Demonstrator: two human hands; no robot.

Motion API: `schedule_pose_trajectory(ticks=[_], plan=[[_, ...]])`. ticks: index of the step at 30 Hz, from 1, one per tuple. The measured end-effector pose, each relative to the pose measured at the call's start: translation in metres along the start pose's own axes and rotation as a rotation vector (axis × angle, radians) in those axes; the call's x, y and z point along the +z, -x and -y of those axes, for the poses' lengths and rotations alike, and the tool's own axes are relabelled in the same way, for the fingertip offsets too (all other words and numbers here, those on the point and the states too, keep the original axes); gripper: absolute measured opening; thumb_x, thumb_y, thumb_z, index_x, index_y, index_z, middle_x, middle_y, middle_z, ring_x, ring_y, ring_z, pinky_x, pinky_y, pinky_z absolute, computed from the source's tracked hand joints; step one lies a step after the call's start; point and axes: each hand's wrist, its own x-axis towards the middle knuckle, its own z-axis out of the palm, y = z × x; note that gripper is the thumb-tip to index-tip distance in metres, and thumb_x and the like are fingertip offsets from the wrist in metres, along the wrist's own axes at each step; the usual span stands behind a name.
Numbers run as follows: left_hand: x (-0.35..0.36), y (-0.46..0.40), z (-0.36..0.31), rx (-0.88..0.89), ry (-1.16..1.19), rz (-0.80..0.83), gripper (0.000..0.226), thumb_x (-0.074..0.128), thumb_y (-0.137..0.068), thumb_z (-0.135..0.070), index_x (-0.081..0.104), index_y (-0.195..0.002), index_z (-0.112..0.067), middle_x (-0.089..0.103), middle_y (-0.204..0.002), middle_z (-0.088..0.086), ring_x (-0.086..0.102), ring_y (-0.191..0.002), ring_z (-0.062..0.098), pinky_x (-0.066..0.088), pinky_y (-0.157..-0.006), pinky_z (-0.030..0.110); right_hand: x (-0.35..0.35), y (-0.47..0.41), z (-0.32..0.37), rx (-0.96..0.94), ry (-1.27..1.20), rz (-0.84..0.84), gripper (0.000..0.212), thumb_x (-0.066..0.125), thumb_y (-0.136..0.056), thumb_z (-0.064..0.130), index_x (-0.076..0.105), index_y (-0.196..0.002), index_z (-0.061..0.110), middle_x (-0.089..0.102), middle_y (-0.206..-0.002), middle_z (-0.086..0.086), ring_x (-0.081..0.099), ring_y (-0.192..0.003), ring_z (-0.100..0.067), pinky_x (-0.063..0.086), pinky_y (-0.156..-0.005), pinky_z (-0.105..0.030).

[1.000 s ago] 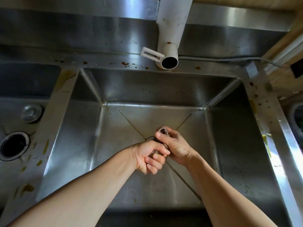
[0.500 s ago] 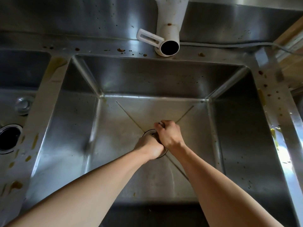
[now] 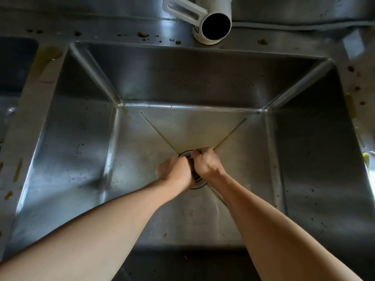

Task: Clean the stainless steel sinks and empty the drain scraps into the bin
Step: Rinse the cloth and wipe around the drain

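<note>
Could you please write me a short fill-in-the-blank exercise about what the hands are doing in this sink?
1. Both hands, the left hand and the right hand, meet at the ____ in the middle of the sink floor.
2. The white faucet stands behind the sink's ____ wall.
3. Brown spots dot the steel ledge beside the ____.

Missing words: drain; back; faucet
</note>
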Motion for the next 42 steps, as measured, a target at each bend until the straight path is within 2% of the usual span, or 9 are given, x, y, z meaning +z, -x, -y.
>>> schedule_pose_trajectory(ticks=[6, 29, 31, 33, 35, 37, 38, 40, 42], plan=[[0.001, -0.006, 0.002, 0.082, -0.132, 0.015, 0.028, 0.06, -0.081, -0.023, 0.065, -0.106, -0.011, 0.067, -0.105, 0.009, 0.064, -0.1, 0.031, 0.045, -0.074, 0.03, 0.001, -0.003, -0.001, 0.019, 0.02, -0.001, 0.03, 0.045, -0.093, 0.019, 0.064, -0.106, -0.001, 0.064, -0.114, -0.021, 0.057, -0.106, -0.037, 0.045, -0.083, -0.031], [-0.001, -0.009, 0.006, 0.241, -0.347, -0.036, 0.024, 0.061, -0.08, -0.017, 0.066, -0.102, -0.009, 0.067, -0.1, 0.012, 0.064, -0.098, 0.033, 0.047, -0.076, 0.032, 0.003, 0.001, -0.002, 0.191, -0.047, 0.007, 0.033, 0.044, -0.094, 0.022, 0.065, -0.106, 0.0, 0.064, -0.115, -0.022, 0.058, -0.108, -0.036, 0.045, -0.083, -0.029], [-0.003, -0.006, 0.007, 0.238, -0.339, -0.049, 0.023, 0.06, -0.08, -0.015, 0.065, -0.101, -0.01, 0.067, -0.097, 0.012, 0.064, -0.095, 0.033, 0.045, -0.073, 0.031, 0.001, 0.006, 0.001, 0.171, -0.113, 0.051, 0.033, 0.044, -0.096, 0.025, 0.066, -0.106, 0.003, 0.065, -0.113, -0.02, 0.06, -0.104, -0.034, 0.046, -0.084, -0.031], [-0.01, -0.001, 0.01, 0.208, -0.258, -0.051, 0.02, 0.058, -0.083, -0.019, 0.063, -0.101, -0.014, 0.067, -0.098, 0.011, 0.064, -0.095, 0.032, 0.041, -0.069, 0.029, -0.007, 0.014, 0.008, 0.179, -0.249, 0.118, 0.03, 0.044, -0.098, 0.029, 0.063, -0.104, 0.008, 0.064, -0.103, -0.017, 0.061, -0.087, -0.03, 0.05, -0.072, -0.033], [-0.018, 0.002, 0.018, 0.155, -0.095, -0.047, 0.019, 0.059, -0.082, -0.029, 0.059, -0.099, -0.023, 0.066, -0.099, 0.009, 0.063, -0.096, 0.033, 0.041, -0.068, 0.027, -0.023, 0.023, 0.015, 0.229, -0.533, 0.186, 0.026, 0.042, -0.1, 0.032, 0.058, -0.103, 0.012, 0.061, -0.097, -0.012, 0.059, -0.077, -0.023, 0.05, -0.061, -0.029], [-0.027, 0.002, 0.025, 0.093, 0.034, -0.013, 0.02, 0.062, -0.076, -0.031, 0.057, -0.094, -0.024, 0.067, -0.095, 0.006, 0.064, -0.089, 0.032, 0.042, -0.065, 0.027, -0.034, 0.024, 0.013, 0.29, -0.851, 0.235, 0.026, 0.038, -0.101, 0.032, 0.059, -0.099, 0.015, 0.061, -0.089, -0.008, 0.057, -0.074, -0.019, 0.047, -0.061, -0.029], [-0.032, 0.003, 0.028, 0.055, 0.067, 0.022, 0.02, 0.064, -0.073, -0.028, 0.059, -0.092, -0.021, 0.069, -0.088, 0.005, 0.065, -0.083, 0.029, 0.042, -0.063, 0.026, -0.034, 0.024, 0.012, 0.319, -0.892, 0.238, 0.029, 0.036, -0.102, 0.032, 0.059, -0.096, 0.015, 0.06, -0.085, -0.008, 0.055, -0.073, -0.019, 0.044, -0.063, -0.029], [-0.042, 0.007, 0.034, -0.029, 0.112, 0.079, 0.023, 0.068, -0.069, -0.022, 0.065, -0.09, -0.012, 0.068, -0.063, 0.001, 0.067, -0.068, 0.02, 0.044, -0.059, 0.023, -0.021, 0.026, 0.009, 0.345, -0.632, 0.217, 0.032, 0.037, -0.101, 0.029, 0.061, -0.1, 0.009, 0.062, -0.092, -0.012, 0.057, -0.077, -0.025, 0.043, -0.066, -0.032], [-0.048, 0.01, 0.038, -0.086, 0.153, 0.106, 0.022, 0.071, -0.068, -0.022, 0.068, -0.087, -0.012, 0.063, -0.049, 0.0, 0.065, -0.058, 0.015, 0.046, -0.059, 0.021, -0.006, 0.021, -0.005, 0.29, -0.402, 0.143, 0.031, 0.039, -0.099, 0.018, 0.059, -0.117, 0.004, 0.063, -0.113, -0.016, 0.059, -0.095, -0.029, 0.048, -0.067, -0.029]])
